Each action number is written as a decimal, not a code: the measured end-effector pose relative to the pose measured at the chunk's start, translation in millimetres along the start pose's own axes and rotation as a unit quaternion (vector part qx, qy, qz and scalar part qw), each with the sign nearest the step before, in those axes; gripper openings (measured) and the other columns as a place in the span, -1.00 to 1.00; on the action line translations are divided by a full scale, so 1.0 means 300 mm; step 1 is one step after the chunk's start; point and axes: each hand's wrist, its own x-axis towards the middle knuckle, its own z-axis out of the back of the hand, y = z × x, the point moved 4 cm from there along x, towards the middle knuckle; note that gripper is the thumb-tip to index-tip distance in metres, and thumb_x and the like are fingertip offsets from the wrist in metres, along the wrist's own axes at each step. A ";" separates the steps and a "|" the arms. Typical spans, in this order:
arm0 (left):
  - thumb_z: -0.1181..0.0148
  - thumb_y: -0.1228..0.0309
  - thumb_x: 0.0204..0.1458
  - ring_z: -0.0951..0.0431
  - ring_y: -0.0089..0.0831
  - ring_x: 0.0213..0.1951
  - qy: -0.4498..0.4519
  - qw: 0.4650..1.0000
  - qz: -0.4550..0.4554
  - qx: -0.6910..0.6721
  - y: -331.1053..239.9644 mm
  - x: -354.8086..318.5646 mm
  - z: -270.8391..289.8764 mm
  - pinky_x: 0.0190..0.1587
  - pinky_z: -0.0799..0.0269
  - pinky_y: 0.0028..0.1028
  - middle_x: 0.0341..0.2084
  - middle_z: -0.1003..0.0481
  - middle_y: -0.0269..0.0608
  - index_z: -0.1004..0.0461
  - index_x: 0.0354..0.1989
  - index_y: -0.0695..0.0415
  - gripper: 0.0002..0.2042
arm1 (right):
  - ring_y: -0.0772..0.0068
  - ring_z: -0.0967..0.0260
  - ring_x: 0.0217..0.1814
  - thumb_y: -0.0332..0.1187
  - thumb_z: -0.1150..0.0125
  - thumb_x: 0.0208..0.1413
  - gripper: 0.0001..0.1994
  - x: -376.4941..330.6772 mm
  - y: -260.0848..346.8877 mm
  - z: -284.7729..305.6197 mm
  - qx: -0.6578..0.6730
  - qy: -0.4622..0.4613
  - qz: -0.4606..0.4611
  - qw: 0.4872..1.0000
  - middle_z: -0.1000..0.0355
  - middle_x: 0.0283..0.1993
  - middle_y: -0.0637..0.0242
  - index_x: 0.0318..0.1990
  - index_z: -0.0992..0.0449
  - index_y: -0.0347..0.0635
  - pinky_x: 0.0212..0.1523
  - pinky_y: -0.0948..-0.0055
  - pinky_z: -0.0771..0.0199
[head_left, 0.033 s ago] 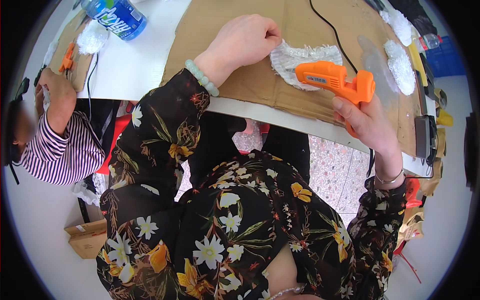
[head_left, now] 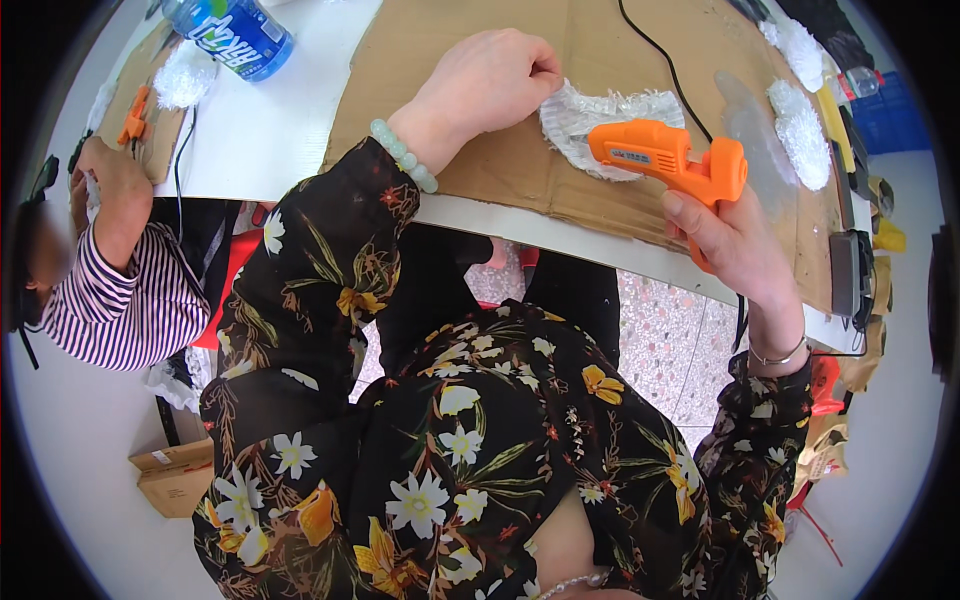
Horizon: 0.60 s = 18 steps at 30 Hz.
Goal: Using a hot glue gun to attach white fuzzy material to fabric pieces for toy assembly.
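My right hand [head_left: 738,245] is wrapped round the handle of an orange hot glue gun [head_left: 665,152], its front end pointing left. The gun's front lies over a white, shiny, frayed-edged piece of fabric [head_left: 565,118] that curves on the brown cardboard [head_left: 490,185]. With closed fingertips my left hand [head_left: 488,80] pinches the left end of that fabric. The gun hides part of the fabric's middle and right side. Whether glue is coming out is too small to tell.
A blue bottle [head_left: 240,38] stands at the upper left. White fluffy bundles [head_left: 800,135] lie on the right, beside a clear sheet [head_left: 752,128]. A black cord [head_left: 665,62] crosses the cardboard. At far left, a person in a striped top [head_left: 125,300] sits near another orange glue gun [head_left: 135,115].
The glue gun and my right hand have shifted very slightly to the left. My left hand and the fabric show no visible movement.
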 end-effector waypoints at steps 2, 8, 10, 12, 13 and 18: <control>-0.10 0.32 -0.05 -0.53 -0.15 -0.34 0.000 1.000 0.003 0.002 0.004 -0.005 -0.001 -0.26 -0.43 -0.27 -0.49 -0.54 -0.13 -0.56 -0.43 0.15 -0.82 | 0.68 -0.25 -0.47 -0.27 -0.12 0.17 -0.76 0.014 0.008 -0.012 -0.001 -0.001 -0.003 1.000 -0.34 -0.47 0.43 -0.19 -0.29 -0.23 -0.47 0.61 -0.27; -0.09 0.33 -0.06 -0.53 -0.15 -0.34 0.010 1.000 0.007 -0.006 0.000 -0.007 -0.006 -0.26 -0.43 -0.27 -0.49 -0.54 -0.13 -0.56 -0.44 0.14 -0.82 | 0.69 -0.24 -0.48 -0.28 -0.10 0.17 -0.79 0.000 0.009 -0.010 0.003 -0.003 -0.003 1.000 -0.34 -0.48 0.45 -0.21 -0.30 -0.22 -0.49 0.63 -0.25; -0.09 0.33 -0.06 -0.53 -0.15 -0.35 0.009 1.000 0.005 -0.004 0.005 -0.011 -0.003 -0.26 -0.43 -0.27 -0.50 -0.54 -0.14 -0.56 -0.44 0.14 -0.82 | 0.70 -0.24 -0.49 -0.28 -0.10 0.17 -0.79 -0.005 0.011 -0.012 -0.012 0.011 -0.023 1.000 -0.33 -0.49 0.45 -0.21 -0.29 -0.21 -0.50 0.63 -0.24; -0.09 0.33 -0.06 -0.53 -0.15 -0.35 0.005 1.000 0.006 -0.001 0.004 -0.015 0.001 -0.26 -0.43 -0.27 -0.50 -0.54 -0.14 -0.56 -0.44 0.14 -0.82 | 0.72 -0.23 -0.50 -0.27 -0.11 0.16 -0.78 -0.007 0.011 -0.012 -0.007 -0.002 -0.012 1.000 -0.33 -0.49 0.46 -0.19 -0.30 -0.22 -0.52 0.65 -0.22; -0.09 0.33 -0.07 -0.53 -0.15 -0.35 0.003 1.000 0.006 0.000 0.003 -0.016 0.003 -0.26 -0.43 -0.27 -0.50 -0.54 -0.14 -0.56 -0.44 0.14 -0.83 | 0.72 -0.23 -0.50 -0.27 -0.11 0.16 -0.78 -0.004 0.008 -0.017 -0.007 -0.003 -0.012 1.000 -0.33 -0.49 0.46 -0.19 -0.30 -0.22 -0.52 0.65 -0.22; -0.11 0.34 -0.04 -0.54 -0.22 -0.40 0.006 1.000 -0.004 -0.001 -0.002 -0.014 0.004 -0.29 -0.43 -0.34 -0.51 -0.54 -0.12 -0.55 -0.39 0.20 -0.81 | 0.72 -0.21 -0.50 -0.22 -0.11 0.18 -0.75 0.038 0.018 -0.025 -0.028 -0.037 -0.011 0.999 -0.32 -0.50 0.48 -0.19 -0.36 -0.24 -0.52 0.63 -0.22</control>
